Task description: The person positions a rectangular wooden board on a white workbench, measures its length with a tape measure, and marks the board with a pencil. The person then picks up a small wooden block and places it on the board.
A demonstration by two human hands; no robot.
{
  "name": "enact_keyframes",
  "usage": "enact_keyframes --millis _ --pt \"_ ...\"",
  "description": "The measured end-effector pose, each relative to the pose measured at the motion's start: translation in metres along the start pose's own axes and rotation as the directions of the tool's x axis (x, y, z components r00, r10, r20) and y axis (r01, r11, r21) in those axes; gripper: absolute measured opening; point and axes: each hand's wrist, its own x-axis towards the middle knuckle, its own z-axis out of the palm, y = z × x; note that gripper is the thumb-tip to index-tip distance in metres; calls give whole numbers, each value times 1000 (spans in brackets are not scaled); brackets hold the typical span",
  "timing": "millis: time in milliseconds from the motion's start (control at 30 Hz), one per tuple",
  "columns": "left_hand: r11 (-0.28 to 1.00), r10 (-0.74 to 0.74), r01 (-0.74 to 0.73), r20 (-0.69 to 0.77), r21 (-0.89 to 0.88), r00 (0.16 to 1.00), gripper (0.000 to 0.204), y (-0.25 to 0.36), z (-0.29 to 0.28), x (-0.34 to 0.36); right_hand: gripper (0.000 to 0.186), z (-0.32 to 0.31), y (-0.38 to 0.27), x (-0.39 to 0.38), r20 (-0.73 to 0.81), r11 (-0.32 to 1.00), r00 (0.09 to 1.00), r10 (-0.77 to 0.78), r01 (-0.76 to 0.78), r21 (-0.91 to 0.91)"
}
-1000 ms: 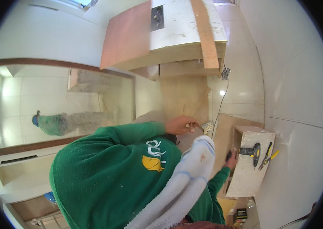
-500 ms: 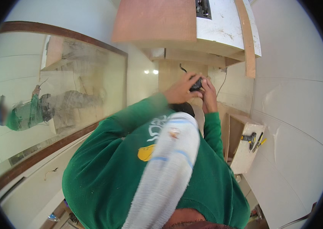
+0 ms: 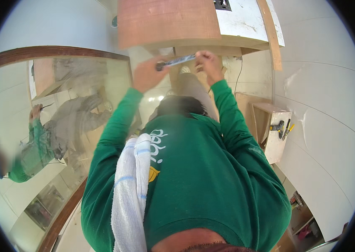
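A long, narrow tool (image 3: 179, 60) with a dark end and a pale, shiny strip is stretched between my two hands, blurred by motion. My left hand (image 3: 146, 73) closes on its dark end. My right hand (image 3: 209, 66) pinches the other end with bent fingers. Beneath them are my legs (image 3: 196, 92) and dark waist gear (image 3: 181, 105). A white towel (image 3: 129, 189) with blue stripes hangs over my green sweatshirt.
A wooden cabinet (image 3: 167, 23) with white top and loose strip (image 3: 275, 46) stands ahead. A framed mirror (image 3: 13, 92) reflects me at left. At right, a wooden box (image 3: 269, 151) carries a drill (image 3: 277, 128) and pliers (image 3: 290, 130). Tiled wall (image 3: 324, 96) bounds the right.
My hands have come up and moved apart, the tool now stretched between them. Earlier the right hand was low by the box, then both held a compact dark object. The towel has swung left.
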Motion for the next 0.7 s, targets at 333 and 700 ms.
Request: enact_keyframes --millis 333,700 --pt "963 -261 229 282 142 923 32 -158 -163 84 34 -139 -7 180 -439 901 867 -236 26 -433" --pt "962 -261 220 323 160 910 29 -229 -150 111 40 -148 40 175 -394 646 848 -355 -82 -759"
